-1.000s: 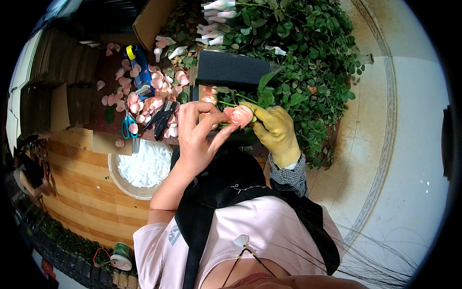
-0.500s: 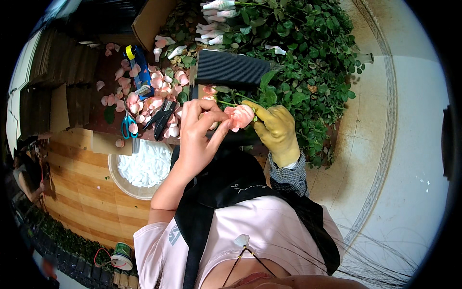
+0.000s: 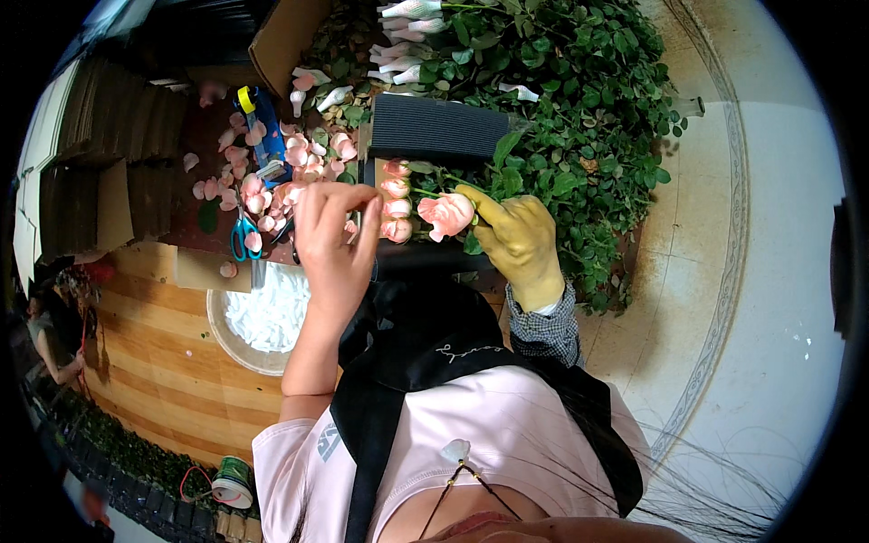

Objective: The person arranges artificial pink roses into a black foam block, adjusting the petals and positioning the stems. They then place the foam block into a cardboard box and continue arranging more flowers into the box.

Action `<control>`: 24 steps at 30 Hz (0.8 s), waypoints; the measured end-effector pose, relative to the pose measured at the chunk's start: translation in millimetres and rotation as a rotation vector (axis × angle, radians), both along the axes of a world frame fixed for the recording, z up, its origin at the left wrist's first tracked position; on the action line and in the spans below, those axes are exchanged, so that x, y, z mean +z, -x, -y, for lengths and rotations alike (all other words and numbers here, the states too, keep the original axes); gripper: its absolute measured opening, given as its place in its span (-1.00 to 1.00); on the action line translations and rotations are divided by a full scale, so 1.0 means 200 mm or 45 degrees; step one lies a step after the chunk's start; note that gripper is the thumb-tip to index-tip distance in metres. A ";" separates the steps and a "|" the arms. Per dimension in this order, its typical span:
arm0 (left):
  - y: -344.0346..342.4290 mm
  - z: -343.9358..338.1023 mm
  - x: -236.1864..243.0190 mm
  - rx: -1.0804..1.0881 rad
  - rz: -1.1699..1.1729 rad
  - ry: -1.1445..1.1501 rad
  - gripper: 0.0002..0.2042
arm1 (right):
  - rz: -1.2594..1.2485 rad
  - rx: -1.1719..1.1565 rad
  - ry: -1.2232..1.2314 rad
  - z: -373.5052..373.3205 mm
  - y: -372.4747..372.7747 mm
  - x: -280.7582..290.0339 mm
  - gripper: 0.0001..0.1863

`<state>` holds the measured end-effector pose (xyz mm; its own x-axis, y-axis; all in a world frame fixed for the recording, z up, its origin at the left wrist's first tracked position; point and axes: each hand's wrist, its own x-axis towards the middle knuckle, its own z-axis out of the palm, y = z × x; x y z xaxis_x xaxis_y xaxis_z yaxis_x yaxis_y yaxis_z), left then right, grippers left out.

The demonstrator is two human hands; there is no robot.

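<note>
My right hand, in a yellow glove, grips a pink rose just below its bloom, with the stem running up and left. Left of that bloom, my bare left hand has thumb and forefinger brought together. Whether a petal is pinched there is hidden. Several pink roses lie in a column on cardboard between the hands. Loose pink petals are scattered on the dark red table beyond my left hand. Teal-handled scissors lie among them.
A ridged black block stands beyond the roses. Leafy stems heap at the right, with white-netted buds at the back. A basin of white pieces sits lower left, below a blue tape dispenser. Cardboard stacks stand far left.
My left hand has left the rose bloom and moved left toward the petals, uncovering the column of roses. My right hand still holds the rose, almost in the same place.
</note>
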<state>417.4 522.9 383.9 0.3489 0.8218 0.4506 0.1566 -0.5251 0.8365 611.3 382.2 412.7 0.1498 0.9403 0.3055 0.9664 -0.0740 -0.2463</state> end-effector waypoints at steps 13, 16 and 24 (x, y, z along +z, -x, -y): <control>-0.02 0.07 -0.02 -0.336 -0.039 0.171 -0.85 | 0.187 0.047 -0.060 -0.01 0.00 0.02 -0.37; -0.03 0.08 -0.03 -0.389 -0.072 0.139 -0.83 | 0.197 0.050 -0.033 -0.01 0.01 0.01 -0.40; 0.08 -0.10 -0.20 0.072 -0.060 0.206 -0.97 | 0.233 -0.234 0.120 -0.04 -0.05 -0.06 -0.58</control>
<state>400.9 543.0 344.6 0.3178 0.9009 0.2956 0.2227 -0.3739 0.9003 620.3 389.4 399.8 0.2711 0.9279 0.2558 0.9624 -0.2667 -0.0522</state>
